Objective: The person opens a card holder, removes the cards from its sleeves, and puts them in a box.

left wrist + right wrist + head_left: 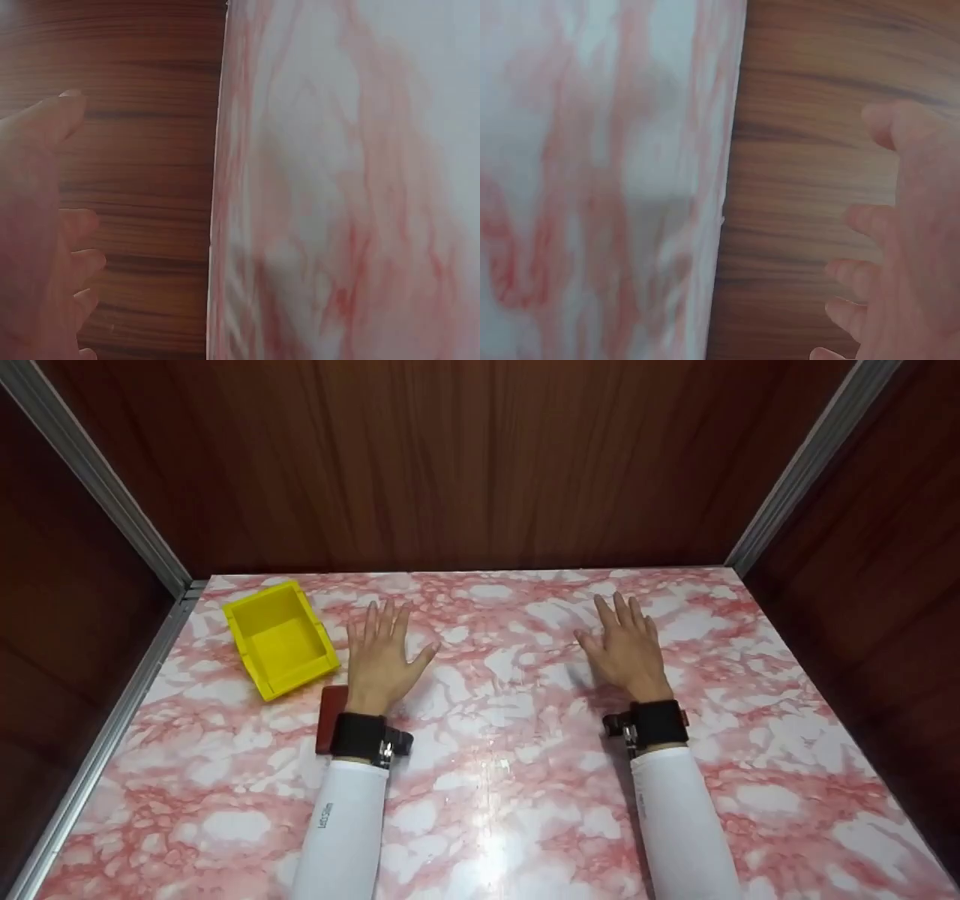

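Observation:
My left hand (382, 664) is held palm down over the left half of the marbled tabletop, fingers straight and spread, thumb out to the right. It holds nothing. To its left lies a yellow plastic bin (283, 641), turned at an angle, with its inside facing up. A dark red, flat rectangular object (330, 720) shows beside the left wrist, partly hidden by the wrist and its black strap. Over on the right half, my right hand (628, 652) also has straight, spread fingers and nothing in it. Both wrist views show an empty hand with extended fingers.
The pink and white marbled table (495, 780) ends at a dark wood-grain panel (465, 465) behind. Similar panels with metal frame posts (810, 465) stand on both sides. Black straps (660, 724) with small cameras are worn on both wrists, over white sleeves.

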The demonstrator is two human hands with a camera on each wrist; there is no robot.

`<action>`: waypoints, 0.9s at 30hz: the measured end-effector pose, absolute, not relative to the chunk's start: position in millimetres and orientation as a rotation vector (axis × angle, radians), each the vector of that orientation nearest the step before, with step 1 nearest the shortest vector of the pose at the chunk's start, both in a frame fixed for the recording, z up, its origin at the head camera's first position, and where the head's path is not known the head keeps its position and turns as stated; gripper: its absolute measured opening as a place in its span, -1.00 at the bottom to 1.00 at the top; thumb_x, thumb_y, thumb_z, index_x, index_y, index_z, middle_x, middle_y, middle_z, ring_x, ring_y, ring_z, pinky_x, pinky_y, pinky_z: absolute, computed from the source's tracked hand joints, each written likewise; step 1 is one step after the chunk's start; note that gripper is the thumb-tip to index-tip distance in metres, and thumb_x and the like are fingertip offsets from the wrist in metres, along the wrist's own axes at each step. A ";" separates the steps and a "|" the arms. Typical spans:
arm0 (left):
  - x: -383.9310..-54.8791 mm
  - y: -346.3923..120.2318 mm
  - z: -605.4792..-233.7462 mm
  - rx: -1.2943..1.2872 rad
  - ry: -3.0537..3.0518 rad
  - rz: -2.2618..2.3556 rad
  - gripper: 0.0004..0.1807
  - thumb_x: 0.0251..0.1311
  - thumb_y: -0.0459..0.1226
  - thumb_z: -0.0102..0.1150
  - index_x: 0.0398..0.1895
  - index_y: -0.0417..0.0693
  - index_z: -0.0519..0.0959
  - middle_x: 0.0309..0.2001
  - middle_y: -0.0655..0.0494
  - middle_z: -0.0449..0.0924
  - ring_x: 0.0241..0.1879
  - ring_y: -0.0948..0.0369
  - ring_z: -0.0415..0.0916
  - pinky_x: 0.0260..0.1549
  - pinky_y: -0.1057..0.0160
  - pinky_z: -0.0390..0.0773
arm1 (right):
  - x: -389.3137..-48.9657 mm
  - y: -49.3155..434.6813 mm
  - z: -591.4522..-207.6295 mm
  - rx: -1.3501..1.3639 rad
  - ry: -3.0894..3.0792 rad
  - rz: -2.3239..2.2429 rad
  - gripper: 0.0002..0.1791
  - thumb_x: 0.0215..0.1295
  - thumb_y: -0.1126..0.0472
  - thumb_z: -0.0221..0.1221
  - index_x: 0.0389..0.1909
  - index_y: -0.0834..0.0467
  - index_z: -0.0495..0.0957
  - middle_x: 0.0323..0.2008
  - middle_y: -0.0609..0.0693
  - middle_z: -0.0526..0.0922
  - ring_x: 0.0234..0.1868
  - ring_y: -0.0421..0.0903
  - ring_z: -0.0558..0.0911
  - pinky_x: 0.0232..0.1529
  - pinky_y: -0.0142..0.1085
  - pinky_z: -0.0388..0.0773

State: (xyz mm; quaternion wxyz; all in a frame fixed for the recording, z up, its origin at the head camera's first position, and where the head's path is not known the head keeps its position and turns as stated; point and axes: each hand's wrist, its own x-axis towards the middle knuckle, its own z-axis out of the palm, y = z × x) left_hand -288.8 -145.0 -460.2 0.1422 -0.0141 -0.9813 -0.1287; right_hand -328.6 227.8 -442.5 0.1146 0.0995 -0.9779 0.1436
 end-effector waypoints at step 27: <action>-200.3 -210.1 -406.1 0.052 -3.004 -0.678 -0.50 0.04 -0.26 0.30 0.13 0.00 0.49 -0.29 -0.09 0.60 -0.23 0.03 0.50 -0.13 0.05 0.52 | -264.0 33.3 -426.1 1.066 -2.698 0.440 -0.41 0.29 -0.16 -0.02 0.29 -0.01 0.29 0.33 0.08 0.28 0.33 0.03 0.30 0.29 -0.08 0.33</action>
